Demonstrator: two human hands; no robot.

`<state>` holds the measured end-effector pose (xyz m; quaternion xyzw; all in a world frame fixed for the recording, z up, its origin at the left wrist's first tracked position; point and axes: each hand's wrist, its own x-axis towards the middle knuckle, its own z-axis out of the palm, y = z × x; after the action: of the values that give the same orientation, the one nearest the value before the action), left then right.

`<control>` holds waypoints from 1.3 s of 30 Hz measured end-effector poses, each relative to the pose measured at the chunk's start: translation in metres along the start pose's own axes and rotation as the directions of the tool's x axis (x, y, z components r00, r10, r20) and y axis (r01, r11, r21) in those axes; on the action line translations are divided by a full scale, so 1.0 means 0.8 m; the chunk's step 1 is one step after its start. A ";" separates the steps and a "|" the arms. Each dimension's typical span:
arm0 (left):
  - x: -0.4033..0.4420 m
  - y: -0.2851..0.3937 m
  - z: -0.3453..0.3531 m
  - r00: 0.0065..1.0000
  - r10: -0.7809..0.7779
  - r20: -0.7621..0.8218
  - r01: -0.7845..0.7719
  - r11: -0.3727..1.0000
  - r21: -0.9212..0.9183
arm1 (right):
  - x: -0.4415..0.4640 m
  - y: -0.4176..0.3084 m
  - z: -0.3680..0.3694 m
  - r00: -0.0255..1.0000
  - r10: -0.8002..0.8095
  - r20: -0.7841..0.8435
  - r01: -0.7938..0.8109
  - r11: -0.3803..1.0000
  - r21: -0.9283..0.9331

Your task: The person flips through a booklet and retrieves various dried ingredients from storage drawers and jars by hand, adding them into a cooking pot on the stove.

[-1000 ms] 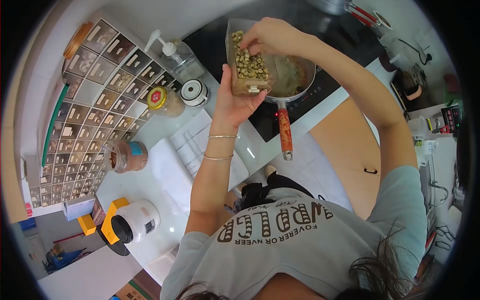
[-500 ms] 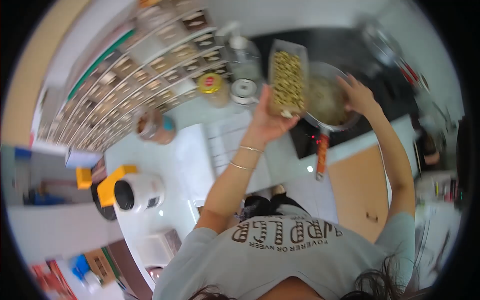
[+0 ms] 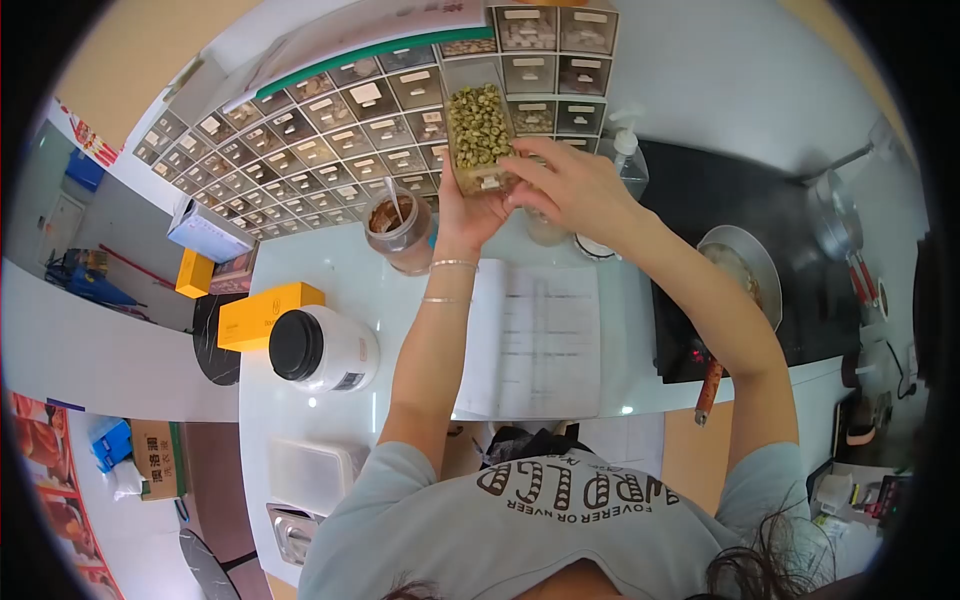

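Note:
A clear plastic drawer [image 3: 490,183] full of small green dried buds [image 3: 478,125] is held up in front of the drawer cabinet. My left hand [image 3: 470,215] grips it from below at its near end, with the palm underneath. At its near right corner is my right hand [image 3: 575,190], with bent fingers over the edge and the thumb lower down. The fingertips partly cover that corner. Well off to the right, a pan [image 3: 765,270] with pale liquid sits on the black stove, partly hidden behind my right forearm.
A cabinet of small labelled drawers [image 3: 360,97] lines the back. On the counter are a jar of brown powder with a spoon [image 3: 400,240], an open notebook [image 3: 550,340], a white tub with black lid [image 3: 345,345] and a pump bottle [image 3: 628,160]. The black stove [image 3: 700,180] is at right.
The drawer has moved left from beside the pan to the cabinet, carried by my left hand. My right hand has left the pan and come to the drawer. My view has turned left.

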<state>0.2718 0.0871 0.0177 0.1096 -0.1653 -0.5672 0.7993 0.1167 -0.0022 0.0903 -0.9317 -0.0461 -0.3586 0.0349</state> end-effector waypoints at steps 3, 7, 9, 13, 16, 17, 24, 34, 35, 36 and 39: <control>0.010 0.006 -0.012 1.000 -0.007 -0.019 0.007 1.000 -0.003 | 0.016 0.010 0.032 0.999 -0.002 -0.047 -0.002 0.997 -0.078; 0.023 0.014 -0.018 0.998 -0.033 0.048 0.034 0.999 -0.033 | 0.030 0.018 0.040 0.983 0.163 0.089 -0.158 0.985 -0.066; 0.035 0.026 -0.011 0.999 -0.036 -0.007 0.033 0.971 -0.235 | 0.049 0.030 0.040 0.996 0.081 0.035 -0.078 0.993 -0.084; 0.022 0.048 0.011 0.981 -0.194 -0.021 0.189 0.971 -0.147 | 0.090 0.038 0.036 0.925 0.006 -0.380 -0.078 0.982 -0.174; -0.048 0.031 -0.007 0.941 -0.019 -0.338 0.084 0.980 0.179 | 0.112 0.081 0.086 0.908 0.276 -0.316 -0.271 0.961 0.060; -0.072 0.022 -0.023 0.931 -0.031 -0.363 0.118 0.968 0.221 | 0.120 0.100 0.105 0.883 0.382 -0.271 -0.343 0.922 0.182; -0.232 -0.117 -0.099 0.973 0.165 -0.160 0.168 -0.038 0.985 | 0.019 0.073 0.145 0.784 0.583 -0.212 -0.488 0.791 0.369; -0.242 -0.113 -0.118 0.837 0.156 -0.524 0.474 0.272 0.838 | -0.106 0.095 0.247 0.750 0.643 -0.154 -0.658 0.701 -0.276; -0.232 -0.107 -0.119 0.794 0.025 -0.608 0.527 0.471 0.707 | -0.108 0.095 0.244 0.783 0.597 -0.174 -0.621 0.739 -0.260; -0.218 -0.103 -0.119 0.799 0.037 -0.600 0.517 0.466 0.718 | -0.107 0.095 0.240 0.814 0.548 -0.196 -0.581 0.776 -0.244; -0.171 -0.095 -0.111 0.798 -0.079 -0.597 0.384 0.830 0.404 | -0.097 0.048 0.177 0.815 0.538 -0.215 -0.548 0.836 0.014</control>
<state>0.1984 0.1899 -0.1108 0.4957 -0.0530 -0.5432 0.6756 0.1578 -0.0312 -0.0681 -0.8633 0.2340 -0.4313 0.1177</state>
